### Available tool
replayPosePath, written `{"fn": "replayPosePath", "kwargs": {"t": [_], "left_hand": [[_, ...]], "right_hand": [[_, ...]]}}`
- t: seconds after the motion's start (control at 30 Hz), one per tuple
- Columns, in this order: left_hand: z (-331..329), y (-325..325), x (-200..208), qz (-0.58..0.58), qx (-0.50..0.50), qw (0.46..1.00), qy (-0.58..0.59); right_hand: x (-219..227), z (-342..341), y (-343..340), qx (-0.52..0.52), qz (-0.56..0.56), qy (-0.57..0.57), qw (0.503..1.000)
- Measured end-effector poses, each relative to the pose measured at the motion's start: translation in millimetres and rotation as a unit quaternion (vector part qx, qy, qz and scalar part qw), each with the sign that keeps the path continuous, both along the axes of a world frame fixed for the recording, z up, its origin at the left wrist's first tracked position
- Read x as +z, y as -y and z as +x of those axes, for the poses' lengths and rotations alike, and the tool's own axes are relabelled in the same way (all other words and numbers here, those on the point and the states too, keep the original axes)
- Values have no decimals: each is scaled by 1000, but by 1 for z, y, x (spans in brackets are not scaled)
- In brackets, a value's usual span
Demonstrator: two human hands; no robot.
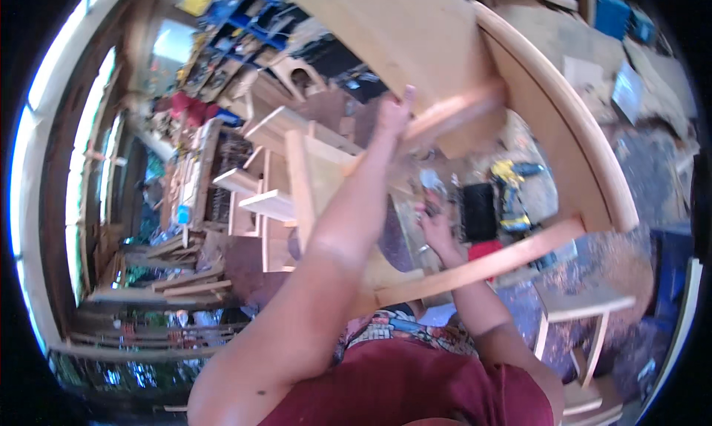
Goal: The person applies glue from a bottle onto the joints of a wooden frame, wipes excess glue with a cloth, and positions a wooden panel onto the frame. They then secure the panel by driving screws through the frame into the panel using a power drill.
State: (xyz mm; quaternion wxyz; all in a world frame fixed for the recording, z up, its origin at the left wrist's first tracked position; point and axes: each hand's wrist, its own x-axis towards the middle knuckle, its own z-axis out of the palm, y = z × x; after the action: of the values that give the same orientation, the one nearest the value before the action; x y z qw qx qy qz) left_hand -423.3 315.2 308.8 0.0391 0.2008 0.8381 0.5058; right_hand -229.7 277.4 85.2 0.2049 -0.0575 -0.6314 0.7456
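A large wooden furniture piece (552, 107) of pale boards fills the upper middle and right, with one long curved, rounded edge. My left hand (395, 116) is closed on the edge of its wooden frame, thumb pointing up. Lower down, my right hand (436, 224) reaches beneath a wooden rail (489, 269) of the same piece. Its fingers are curled and blurred around something small that I cannot make out. A yellow and black cordless drill (512, 192) lies to the right of that hand, beside a black box (478, 212).
Small unfinished wooden shelf units (274, 203) stand left of my left forearm. A wooden stool-like frame (586, 306) is at the lower right. Blue bins (248, 14) with tools sit at the far left, and timber offcuts (196, 286) lie near the windows.
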Motion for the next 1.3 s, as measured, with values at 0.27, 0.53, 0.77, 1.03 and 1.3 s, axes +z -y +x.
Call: {"fn": "replayPosePath", "kwargs": {"t": [0.27,0.53,0.77,1.03,1.3], "left_hand": [[1,-20,-20,54,-41,998,17],[-16,0,-26,8,-18,1000,19],[-8,0,-19,31,-29,999,1],[-11,-5,-26,38,-18,999,-7],[-15,-3,-26,5,-21,1000,-11]], "right_hand": [[-4,-58,-23,5,-153,-20,988],[6,-88,-18,-7,-200,-61,978],[13,-110,-20,-1,-163,-34,986],[8,-128,-28,-88,-168,-26,982],[24,-118,-37,-129,-107,0,986]]}}
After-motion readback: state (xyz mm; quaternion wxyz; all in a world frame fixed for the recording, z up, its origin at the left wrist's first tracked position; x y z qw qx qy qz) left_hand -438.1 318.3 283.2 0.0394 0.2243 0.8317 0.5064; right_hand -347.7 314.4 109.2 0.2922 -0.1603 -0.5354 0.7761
